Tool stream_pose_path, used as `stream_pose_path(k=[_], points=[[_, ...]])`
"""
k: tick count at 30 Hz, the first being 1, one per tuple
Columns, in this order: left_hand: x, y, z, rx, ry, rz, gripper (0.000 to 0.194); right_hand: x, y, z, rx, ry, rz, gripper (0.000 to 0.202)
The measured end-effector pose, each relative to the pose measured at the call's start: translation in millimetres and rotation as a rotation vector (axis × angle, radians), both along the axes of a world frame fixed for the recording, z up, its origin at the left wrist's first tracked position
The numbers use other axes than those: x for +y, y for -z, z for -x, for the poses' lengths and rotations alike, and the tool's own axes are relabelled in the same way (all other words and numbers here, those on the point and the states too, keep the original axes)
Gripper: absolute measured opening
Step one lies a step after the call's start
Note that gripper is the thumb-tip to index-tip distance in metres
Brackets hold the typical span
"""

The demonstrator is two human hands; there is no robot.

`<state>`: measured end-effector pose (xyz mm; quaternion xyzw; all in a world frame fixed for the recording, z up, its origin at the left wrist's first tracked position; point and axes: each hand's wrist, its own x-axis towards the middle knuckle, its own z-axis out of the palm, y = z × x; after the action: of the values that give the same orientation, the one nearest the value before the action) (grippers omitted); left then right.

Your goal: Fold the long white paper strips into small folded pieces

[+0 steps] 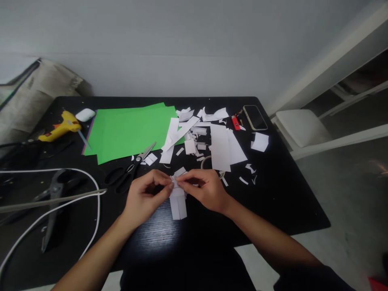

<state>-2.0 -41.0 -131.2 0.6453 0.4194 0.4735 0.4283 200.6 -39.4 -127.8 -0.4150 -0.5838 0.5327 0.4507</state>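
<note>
A small folded white paper piece (178,206) lies at the front middle of the black table, with flaps hanging toward me. My left hand (148,194) pinches its upper part from the left, thumb and forefinger together. From the right, my right hand (206,188) pinches the same paper close by, the fingertips of both hands nearly meeting. The fingers cover the paper's top centre. Black-handled scissors (131,167) lie just beyond my left hand, blades pointing away to the right. A ring of tape (206,162) shows partly under paper beyond my right hand.
Green sheets (130,131) lie at the back left beside a yellow glue gun (65,126). White paper scraps (194,131) and strips (220,147) spread across the back middle. A phone (255,117) and a red lighter (235,123) lie at back right; a white cable (98,210) loops at left.
</note>
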Motion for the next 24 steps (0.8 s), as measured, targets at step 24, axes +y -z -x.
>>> stream_pose_path(k=[24], points=[[2.1,-4.4,3.1,0.132,0.080,0.129,0.019,-1.0,1.4,1.8,0.031,0.035,0.031,0.011]])
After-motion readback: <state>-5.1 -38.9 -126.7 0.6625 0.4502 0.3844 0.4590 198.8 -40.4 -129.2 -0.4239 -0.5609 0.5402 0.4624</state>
